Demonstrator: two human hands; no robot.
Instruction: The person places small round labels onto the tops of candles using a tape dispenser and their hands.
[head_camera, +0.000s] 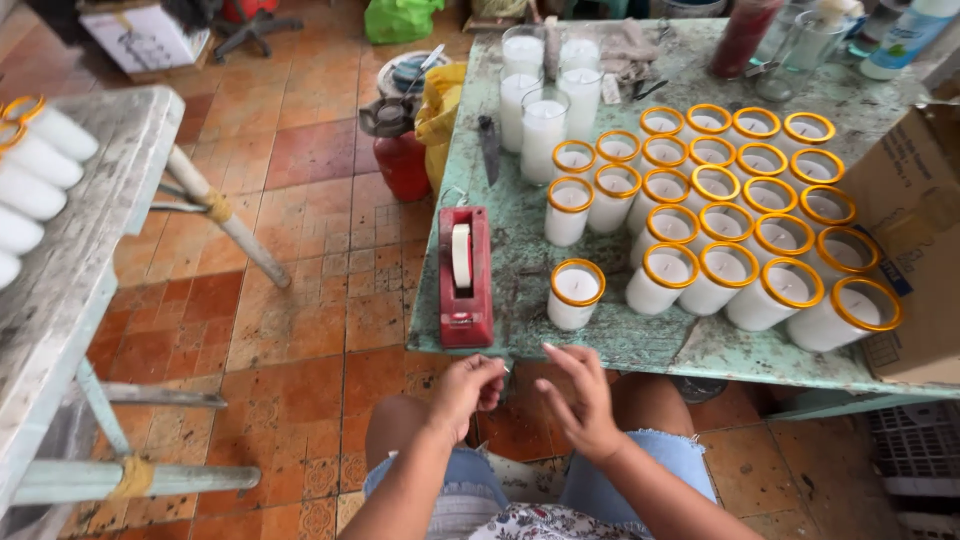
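My left hand (467, 388) hovers below the table's front edge with its fingers pinched together; whatever it pinches is too small to make out. My right hand (578, 393) is beside it, fingers spread and empty. Just above them on the worn green table (520, 250) lies a red tape dispenser (465, 277) with a roll of pale tape. A single white candle in a gold-rimmed glass (575, 295) stands near the front edge. Several more gold-rimmed candles (740, 220) stand in rows to the right.
Taller plain glass candles (545, 95) stand at the back left of the table. A cardboard box (915, 240) sits at the right edge. A red gas canister (400, 150) and a yellow bag (440, 110) stand on the tiled floor. Candles lie on a grey bench (80, 250) at the left.
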